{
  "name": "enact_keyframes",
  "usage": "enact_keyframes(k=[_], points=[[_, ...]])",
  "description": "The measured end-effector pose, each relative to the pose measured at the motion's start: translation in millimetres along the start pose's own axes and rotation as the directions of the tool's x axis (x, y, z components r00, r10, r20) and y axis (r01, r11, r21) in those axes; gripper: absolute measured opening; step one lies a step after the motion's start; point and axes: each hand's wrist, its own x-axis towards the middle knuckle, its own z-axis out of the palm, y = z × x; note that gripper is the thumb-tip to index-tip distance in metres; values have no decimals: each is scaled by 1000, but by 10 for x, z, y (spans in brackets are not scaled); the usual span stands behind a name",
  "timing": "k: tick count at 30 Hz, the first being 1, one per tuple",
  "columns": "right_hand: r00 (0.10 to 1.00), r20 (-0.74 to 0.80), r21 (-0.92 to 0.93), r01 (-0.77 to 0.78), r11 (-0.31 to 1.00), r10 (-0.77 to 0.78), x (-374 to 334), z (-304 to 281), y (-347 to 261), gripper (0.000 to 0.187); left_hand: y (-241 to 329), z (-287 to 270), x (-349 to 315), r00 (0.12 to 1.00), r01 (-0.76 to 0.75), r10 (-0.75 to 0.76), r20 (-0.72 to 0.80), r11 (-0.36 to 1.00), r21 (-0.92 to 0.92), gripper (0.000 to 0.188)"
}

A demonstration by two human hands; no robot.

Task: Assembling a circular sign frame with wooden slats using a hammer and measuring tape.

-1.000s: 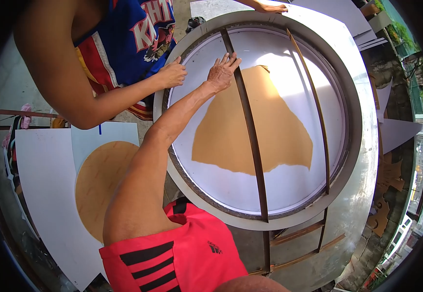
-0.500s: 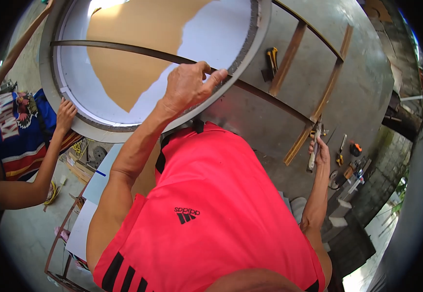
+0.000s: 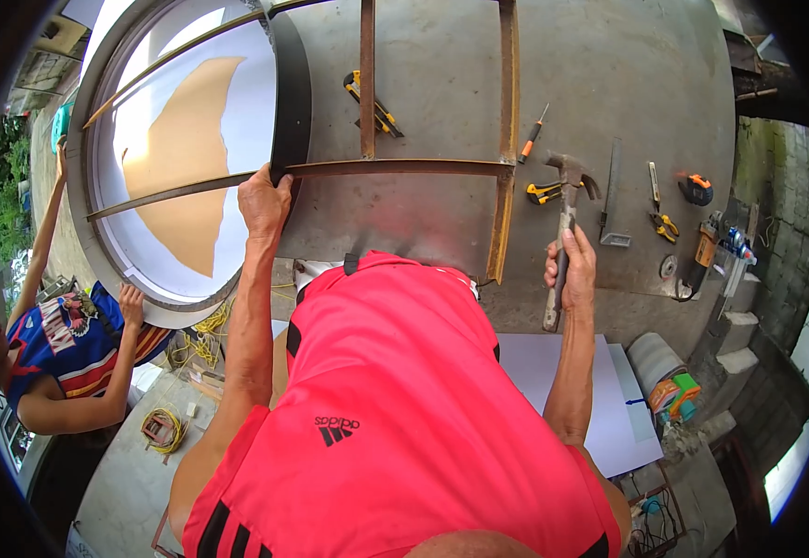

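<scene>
My left hand (image 3: pixel 265 203) grips a rusty metal frame (image 3: pixel 395 167) where its long bar meets the rim of a big grey ring (image 3: pixel 293 102). The frame's bars cross the ring and run out to the right, joined by crosspieces. In my right hand (image 3: pixel 574 270) is a claw hammer (image 3: pixel 567 181), held by its worn handle with the head pointing away from me. The hammer is apart from the frame's right end. Inside the ring show a white sheet and a tan torn-edged piece (image 3: pixel 181 167).
At the left a co-worker's hand (image 3: pixel 132 305) rests on the ring's rim. On the grey metal table (image 3: pixel 637 56) lie a utility knife (image 3: pixel 376 107), screwdriver (image 3: pixel 534 135), try square (image 3: pixel 613 200), pliers (image 3: pixel 664 225) and tape measure (image 3: pixel 696 190). A grinder (image 3: pixel 702 251) sits near its right edge.
The view has shifted, with the ring now further left. My left hand has shifted its grip to the ring's rim. The hammer, earlier partly behind the frame's end, is now clear of it.
</scene>
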Motion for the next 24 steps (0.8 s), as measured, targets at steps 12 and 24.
enact_keyframes(k=[12,24], points=[[1000,-14,198,18,980,-16,42,-269,251,48,26,35,8,1000,0,0,10,1000,3,24],[996,60,0,-62,998,62,-148,49,473,54,-10,62,51,997,64,-65,37,997,38,26]])
